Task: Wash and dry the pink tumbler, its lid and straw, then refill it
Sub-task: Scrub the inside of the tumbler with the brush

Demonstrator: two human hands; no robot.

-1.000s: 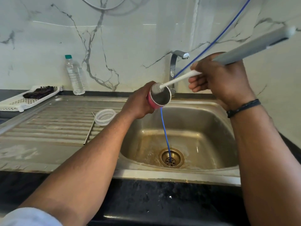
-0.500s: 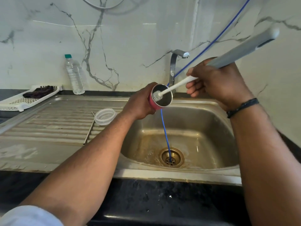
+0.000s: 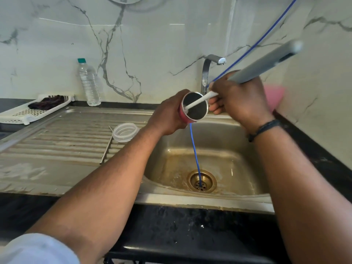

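Both of your hands are working above the sink (image 3: 219,201): your left hand (image 3: 167,117) is gripping the pink tumbler (image 3: 194,108) sideways while your right hand (image 3: 240,100) is clasping the brush (image 3: 200,101), its bristles inside the tumbler's mouth.

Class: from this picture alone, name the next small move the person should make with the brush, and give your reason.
Probably push the brush deeper: its bristles sit only at the mouth of the pink tumbler, which the left hand holds tilted over the sink, while the right hand grips the handle.
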